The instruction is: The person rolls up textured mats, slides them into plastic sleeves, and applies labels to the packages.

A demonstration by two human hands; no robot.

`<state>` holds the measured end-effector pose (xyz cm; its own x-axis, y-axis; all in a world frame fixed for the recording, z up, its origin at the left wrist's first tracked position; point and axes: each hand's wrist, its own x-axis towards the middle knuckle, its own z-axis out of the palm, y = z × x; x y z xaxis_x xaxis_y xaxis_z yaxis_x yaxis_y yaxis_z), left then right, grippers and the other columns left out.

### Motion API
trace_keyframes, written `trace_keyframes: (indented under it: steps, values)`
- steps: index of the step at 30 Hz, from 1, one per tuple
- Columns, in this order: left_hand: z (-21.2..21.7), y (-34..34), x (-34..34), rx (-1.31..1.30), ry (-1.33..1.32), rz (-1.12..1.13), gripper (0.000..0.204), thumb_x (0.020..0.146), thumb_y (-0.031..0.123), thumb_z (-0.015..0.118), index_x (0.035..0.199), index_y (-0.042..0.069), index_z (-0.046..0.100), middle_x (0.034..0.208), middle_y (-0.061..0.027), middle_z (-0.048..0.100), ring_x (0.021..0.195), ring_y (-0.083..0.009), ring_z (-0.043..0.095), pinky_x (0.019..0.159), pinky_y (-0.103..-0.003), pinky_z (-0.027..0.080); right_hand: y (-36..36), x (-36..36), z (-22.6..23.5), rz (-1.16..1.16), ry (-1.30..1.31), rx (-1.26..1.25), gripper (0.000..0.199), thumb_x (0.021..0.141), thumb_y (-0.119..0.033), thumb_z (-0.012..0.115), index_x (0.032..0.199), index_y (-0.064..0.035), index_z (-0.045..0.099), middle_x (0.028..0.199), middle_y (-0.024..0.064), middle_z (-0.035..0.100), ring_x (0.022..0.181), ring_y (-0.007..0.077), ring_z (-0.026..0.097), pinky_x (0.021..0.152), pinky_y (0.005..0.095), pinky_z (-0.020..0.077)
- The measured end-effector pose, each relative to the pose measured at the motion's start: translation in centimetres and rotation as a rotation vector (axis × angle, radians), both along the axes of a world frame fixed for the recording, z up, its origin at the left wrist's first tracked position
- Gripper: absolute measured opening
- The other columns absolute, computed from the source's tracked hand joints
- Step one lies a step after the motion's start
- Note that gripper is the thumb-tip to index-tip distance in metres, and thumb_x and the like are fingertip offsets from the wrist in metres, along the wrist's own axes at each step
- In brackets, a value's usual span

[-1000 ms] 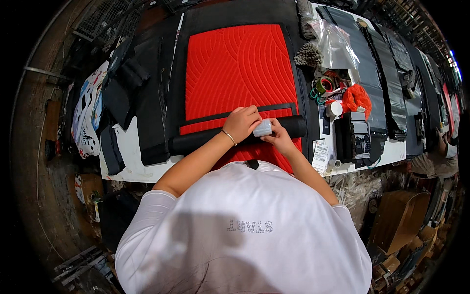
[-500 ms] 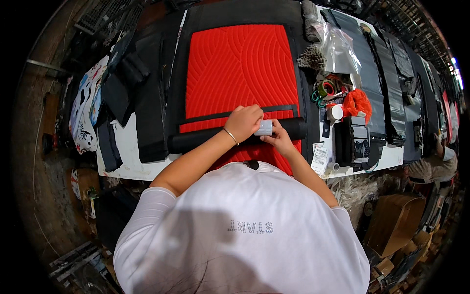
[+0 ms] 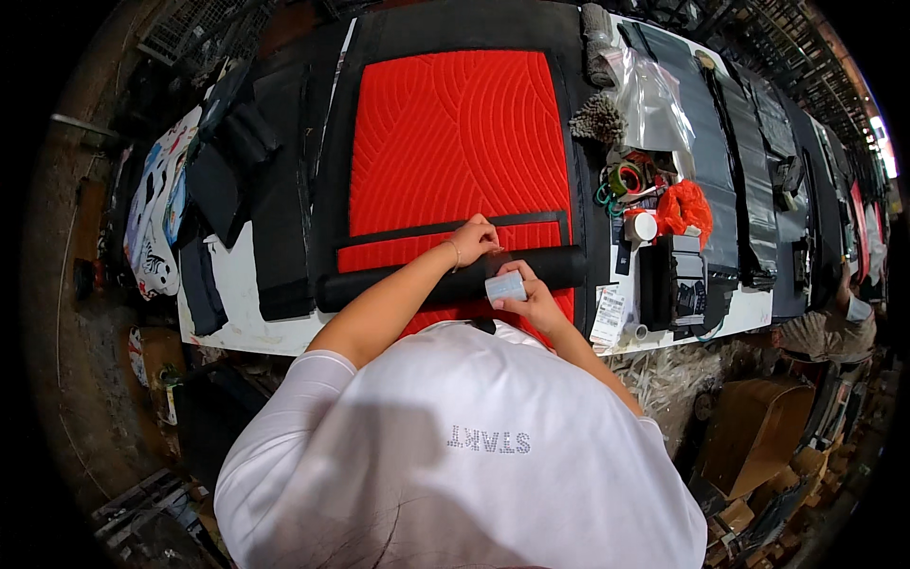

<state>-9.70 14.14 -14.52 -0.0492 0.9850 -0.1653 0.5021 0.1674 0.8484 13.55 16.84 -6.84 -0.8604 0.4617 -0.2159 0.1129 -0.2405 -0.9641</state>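
A red quilted mat (image 3: 460,142) with curved ridges and a black border lies in front of me, its near end rolled into a black roll (image 3: 408,283). My right hand (image 3: 534,299) grips a small pale grey tape roll (image 3: 506,287), tilted over the black roll. Just left of it, my left hand (image 3: 473,239) has its fingertips pinched together above the black roll. A faint see-through strip seems to run from them toward the tape roll; its edges are hard to make out.
Right of the mat lie a white round container (image 3: 641,227), an orange-red plastic bag (image 3: 684,209), tape rolls (image 3: 626,178) and a printed label sheet (image 3: 609,315). Dark sheets (image 3: 282,199) cover the left side. A co-worker's sleeve (image 3: 829,334) shows at far right.
My left hand has moved up and left, away from the tape roll. My right hand has lowered and tilted the tape roll slightly toward me.
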Motion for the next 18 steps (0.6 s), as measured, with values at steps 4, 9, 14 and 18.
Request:
trace_keyframes:
  steps: [4, 9, 14, 18]
  values:
    - [0.3, 0.9, 0.0, -0.184, 0.126, -0.179, 0.01, 0.093, 0.013, 0.058, 0.099, 0.008, 0.065, 0.101, -0.0126, 0.063, 0.101, -0.029, 0.061, 0.086, -0.039, 0.05, 0.3, -0.7, -0.4, -0.103, 0.006, 0.021, 0.022, 0.084, -0.014, 0.078, 0.097, 0.0016, 0.068, 0.119, 0.0035, 0.053, 0.109, 0.0156, 0.055, 0.095, 0.0277, 0.044]
    - [4.3, 1.9, -0.2, -0.354, 0.41, -0.259, 0.023, 0.093, 0.019, 0.055, 0.111, 0.015, 0.069, 0.108, -0.0126, 0.063, 0.117, -0.0302, 0.053, 0.091, -0.047, 0.044, 2.8, -3.5, -2.1, -0.217, -0.023, -0.028, 0.029, 0.091, -0.018, 0.073, 0.11, 0.0011, 0.062, 0.102, 0.0041, 0.063, 0.093, 0.013, 0.061, 0.084, 0.0279, 0.0488]
    - [5.4, -1.7, -1.4, 0.084, 0.239, 0.639, 0.043, 0.09, 0.013, 0.06, 0.132, 0.016, 0.06, 0.119, -0.0143, 0.053, 0.115, -0.0319, 0.052, 0.099, -0.055, 0.043, 6.4, -7.5, -1.8, -0.245, -0.178, -0.132, 0.036, 0.093, -0.028, 0.072, 0.109, 0.0032, 0.065, 0.1, 0.0081, 0.069, 0.088, 0.0145, 0.066, 0.078, 0.0294, 0.0545]
    - [7.5, -9.5, 2.9, 0.136, 0.607, 0.132, 0.07, 0.083, 0.013, 0.068, 0.149, 0.008, 0.042, 0.151, -0.0124, 0.04, 0.142, -0.032, 0.038, 0.118, -0.056, 0.025, 10.2, -11.0, -2.2, -0.252, -0.246, -0.323, 0.041, 0.094, -0.031, 0.07, 0.113, 0.0047, 0.065, 0.106, 0.0106, 0.069, 0.1, 0.0214, 0.067, 0.085, 0.0349, 0.0581]
